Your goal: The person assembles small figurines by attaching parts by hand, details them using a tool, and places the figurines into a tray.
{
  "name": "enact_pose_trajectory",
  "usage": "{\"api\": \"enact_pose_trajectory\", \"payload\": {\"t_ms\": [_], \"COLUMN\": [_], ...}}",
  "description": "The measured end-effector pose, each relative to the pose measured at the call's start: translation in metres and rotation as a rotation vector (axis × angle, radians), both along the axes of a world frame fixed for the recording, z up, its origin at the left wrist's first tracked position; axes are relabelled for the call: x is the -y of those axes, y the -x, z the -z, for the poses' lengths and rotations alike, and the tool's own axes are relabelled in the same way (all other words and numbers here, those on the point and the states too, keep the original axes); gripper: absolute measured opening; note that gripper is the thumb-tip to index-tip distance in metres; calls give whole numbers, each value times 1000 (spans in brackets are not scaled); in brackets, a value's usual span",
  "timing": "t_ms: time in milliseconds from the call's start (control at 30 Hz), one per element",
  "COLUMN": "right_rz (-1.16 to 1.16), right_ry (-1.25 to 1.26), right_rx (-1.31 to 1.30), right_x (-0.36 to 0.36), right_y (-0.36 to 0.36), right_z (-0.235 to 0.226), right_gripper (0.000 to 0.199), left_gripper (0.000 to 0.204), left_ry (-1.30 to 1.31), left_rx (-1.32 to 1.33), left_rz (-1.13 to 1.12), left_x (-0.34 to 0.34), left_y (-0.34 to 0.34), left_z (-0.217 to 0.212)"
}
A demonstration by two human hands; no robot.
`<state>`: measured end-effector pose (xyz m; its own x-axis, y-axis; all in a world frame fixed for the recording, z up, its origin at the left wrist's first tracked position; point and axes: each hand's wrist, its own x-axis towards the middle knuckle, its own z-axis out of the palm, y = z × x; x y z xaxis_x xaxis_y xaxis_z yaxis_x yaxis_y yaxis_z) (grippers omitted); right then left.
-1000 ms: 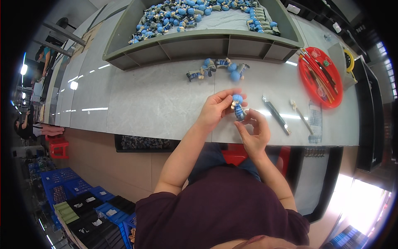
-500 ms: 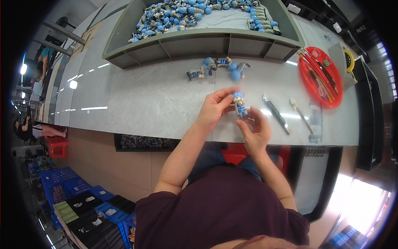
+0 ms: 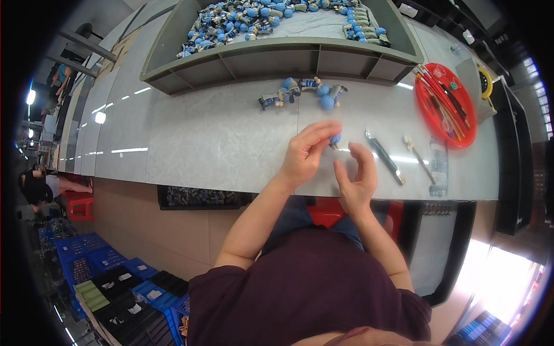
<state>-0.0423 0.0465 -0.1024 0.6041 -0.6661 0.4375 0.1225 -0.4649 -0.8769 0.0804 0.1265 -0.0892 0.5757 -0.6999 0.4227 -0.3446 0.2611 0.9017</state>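
Observation:
A small figurine (image 3: 334, 140) with a blue head is in my left hand (image 3: 306, 151), above the grey table. The fingers hide most of its body. Close by on its right, my right hand (image 3: 358, 179) holds nothing, thumb and fingers apart. Just beyond the hands, several more blue-headed figurines (image 3: 327, 102) lie on the tabletop. To the right of my right hand rests a slim grey tool with a pointed tip (image 3: 385, 158). Farther right is a thin stick with a pale tip (image 3: 421, 161).
A large grey-green bin (image 3: 242, 63) full of such figurines stands at the far side. At the right, an oval red tray (image 3: 466, 135) carries brushes and small items. Under the table edge sits a black tray (image 3: 199, 198). Another person (image 3: 40, 187) is far left, near a red stool (image 3: 79, 205).
My left hand has turned the figurine, so that mostly its blue head shows now. My right hand has come away from the figurine and opened.

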Motion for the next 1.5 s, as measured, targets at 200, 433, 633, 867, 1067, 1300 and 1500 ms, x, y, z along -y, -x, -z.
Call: {"api": "enact_pose_trajectory", "payload": {"t_ms": [200, 433, 633, 867, 1067, 1300, 1500], "right_rz": [-9, -21, -20, -105, -105, -112, -98], "right_ry": [-69, -102, -60, -73, -140, -140, -128], "right_rx": [15, 38, 25, 72, 65, 24, 14], "right_x": [1, 1, 0, 1, -2, -2, -2], "right_y": [3, 4, 1, -1, 0, 0, 0], "right_z": [2, 2, -1, 0, 0, -2, -1], "right_gripper": [38, 37, 40, 38, 37, 39, 39], "left_gripper": [34, 34, 29, 28, 28, 28, 29], "left_ry": [-62, -55, -28, -37, -25, -36, -23], "left_rx": [-105, -157, -166, -790, -822, -774, -769], "left_rz": [3, 15, 44, 155, 170, 210, 225], "left_x": [1, 1, 0, -2, -2, -3, -3], "left_y": [2, 4, 0, -3, -4, -5, -6], "left_z": [-5, -9, 2, -8, -11, -9, -10]}}
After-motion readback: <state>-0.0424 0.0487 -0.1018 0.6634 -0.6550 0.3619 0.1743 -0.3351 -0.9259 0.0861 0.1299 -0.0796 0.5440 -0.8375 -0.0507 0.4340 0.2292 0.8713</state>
